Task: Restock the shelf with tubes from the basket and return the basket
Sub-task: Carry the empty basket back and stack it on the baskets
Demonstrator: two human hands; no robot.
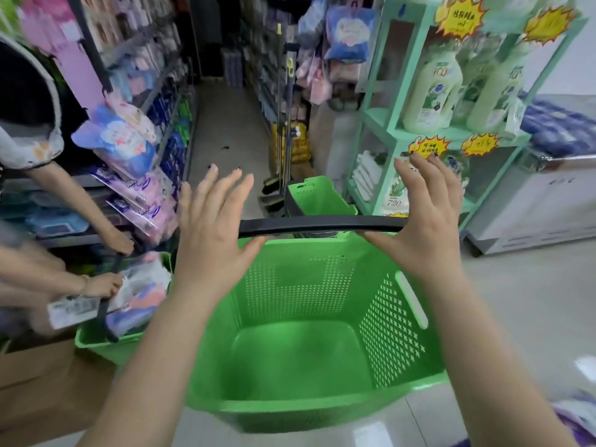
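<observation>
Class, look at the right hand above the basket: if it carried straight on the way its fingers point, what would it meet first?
The right hand points up and away, toward the mint-green display rack. It would probably meet a white bottle marked 720 on the lower shelf first, though depth is unclear.

A mint-green display rack (383,124) of white detergent bottles (430,91) is seen at upper right. At lower left, a second green basket (106,345) of packets is handled by another person (29,130). Brooms (283,124) are propped mid-aisle.
</observation>
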